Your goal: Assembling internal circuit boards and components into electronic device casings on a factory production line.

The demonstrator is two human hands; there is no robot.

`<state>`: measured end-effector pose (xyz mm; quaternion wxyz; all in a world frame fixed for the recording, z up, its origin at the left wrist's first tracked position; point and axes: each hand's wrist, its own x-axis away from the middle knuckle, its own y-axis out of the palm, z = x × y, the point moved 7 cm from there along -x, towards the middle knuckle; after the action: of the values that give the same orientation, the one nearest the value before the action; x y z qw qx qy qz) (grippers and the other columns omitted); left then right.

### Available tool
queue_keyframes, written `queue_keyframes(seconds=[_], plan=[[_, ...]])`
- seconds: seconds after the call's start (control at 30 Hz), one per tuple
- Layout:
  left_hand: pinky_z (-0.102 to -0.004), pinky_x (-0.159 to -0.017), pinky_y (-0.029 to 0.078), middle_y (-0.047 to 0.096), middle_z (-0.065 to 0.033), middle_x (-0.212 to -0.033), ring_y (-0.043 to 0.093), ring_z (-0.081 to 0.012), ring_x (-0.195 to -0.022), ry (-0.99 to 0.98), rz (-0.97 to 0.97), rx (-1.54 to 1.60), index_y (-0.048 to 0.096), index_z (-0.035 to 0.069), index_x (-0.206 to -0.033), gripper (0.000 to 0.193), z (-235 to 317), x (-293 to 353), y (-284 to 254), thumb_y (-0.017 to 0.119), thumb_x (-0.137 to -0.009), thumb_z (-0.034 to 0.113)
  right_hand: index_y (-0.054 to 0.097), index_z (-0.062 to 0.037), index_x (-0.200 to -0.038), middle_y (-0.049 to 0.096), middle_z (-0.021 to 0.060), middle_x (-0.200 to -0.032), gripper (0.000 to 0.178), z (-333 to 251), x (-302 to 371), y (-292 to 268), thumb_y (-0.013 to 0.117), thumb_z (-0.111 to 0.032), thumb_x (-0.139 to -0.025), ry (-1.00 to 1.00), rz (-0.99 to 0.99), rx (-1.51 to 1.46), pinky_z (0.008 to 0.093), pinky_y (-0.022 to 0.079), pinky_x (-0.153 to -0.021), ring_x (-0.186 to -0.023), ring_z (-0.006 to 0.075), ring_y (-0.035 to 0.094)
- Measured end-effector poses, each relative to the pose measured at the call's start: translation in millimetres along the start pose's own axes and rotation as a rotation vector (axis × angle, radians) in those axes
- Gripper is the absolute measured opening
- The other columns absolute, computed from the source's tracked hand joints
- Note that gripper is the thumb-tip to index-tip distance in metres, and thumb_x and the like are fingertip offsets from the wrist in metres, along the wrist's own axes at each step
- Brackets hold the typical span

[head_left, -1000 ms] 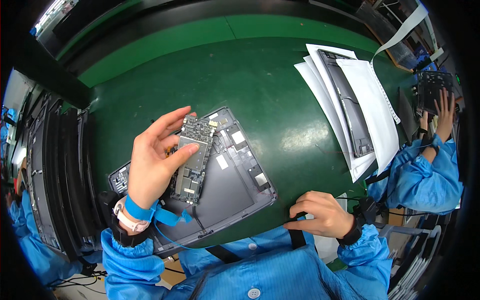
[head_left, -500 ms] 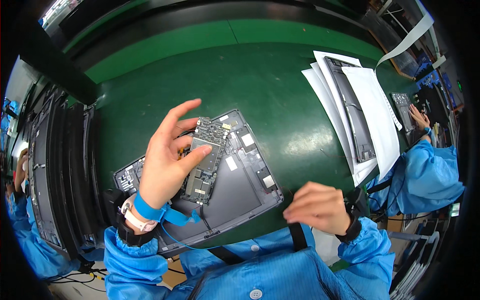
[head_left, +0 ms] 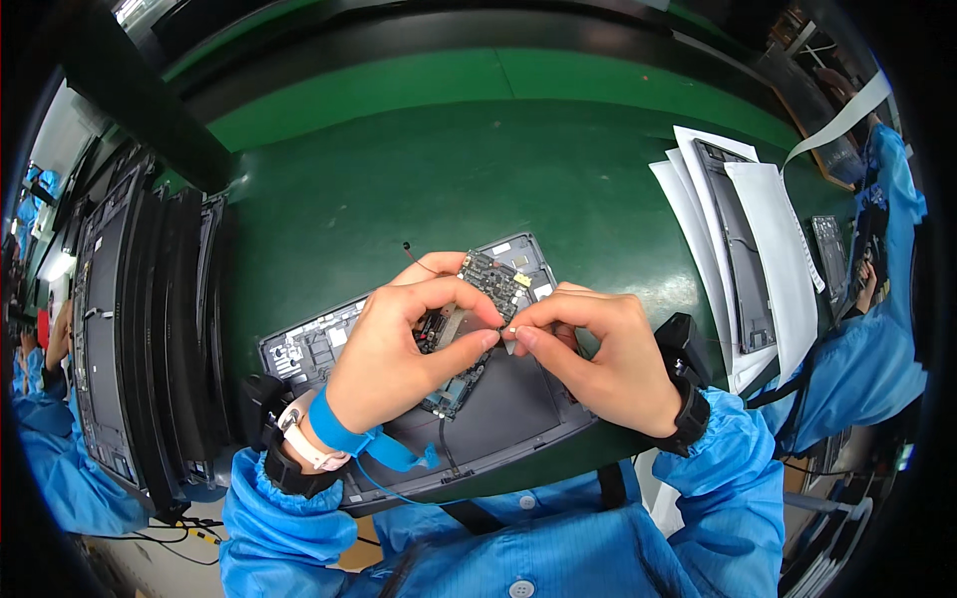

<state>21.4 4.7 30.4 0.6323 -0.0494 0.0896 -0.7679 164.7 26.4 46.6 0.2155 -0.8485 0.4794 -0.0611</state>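
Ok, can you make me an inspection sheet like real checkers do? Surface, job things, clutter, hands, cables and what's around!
Surface: green table, with a bright glare patch.
Job's things: circuit board over a grey device shell.
Clutter: white sheets stacked at the right, a dark panel among them.
Hands: left hand and right hand meet fingertips-close at the board's right edge; anything pinched there is too small to tell.
Cables: blue cord at the left wristband; dark-tipped wire beyond the left hand.
Surroundings: stacked dark panels at the left; other people's blue clothing on both sides.
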Motion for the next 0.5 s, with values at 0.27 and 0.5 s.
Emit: queue_keyframes(seconds=[0.27, 0.5], plan=[[-0.0328, -0.094, 0.035, 0.059, -0.0097, -0.099, 0.044, -0.0225, -0.113, 0.038, 0.072, -0.032, 0.065, 0.001, -0.082, 0.013, 2.3, -0.3, -5.2, 0.069, -0.07, -0.003, 0.064, -0.0019, -0.081, 0.06, 0.0091, -0.067, 0.006, -9.2, -4.5, 6.6, 0.065, -0.005, -0.076, -0.09, 0.041, 0.11, 0.0285, 0.045, -0.052, -0.058, 0.0192, 0.058], [-0.0369, -0.089, 0.042, 0.062, -0.0144, -0.095, 0.051, -0.0301, -0.112, 0.079, 0.1, -0.146, 0.065, 0.004, -0.08, 0.011, 3.1, 0.3, -8.7, 0.07, -0.069, 0.004, 0.062, -0.0034, -0.078, 0.058, 0.0072, -0.066, 0.006, -14.4, -4.2, 9.2, 0.066, -0.002, -0.074, -0.178, 0.093, 0.188, 0.029, 0.045, -0.052, -0.058, 0.0189, 0.057]])
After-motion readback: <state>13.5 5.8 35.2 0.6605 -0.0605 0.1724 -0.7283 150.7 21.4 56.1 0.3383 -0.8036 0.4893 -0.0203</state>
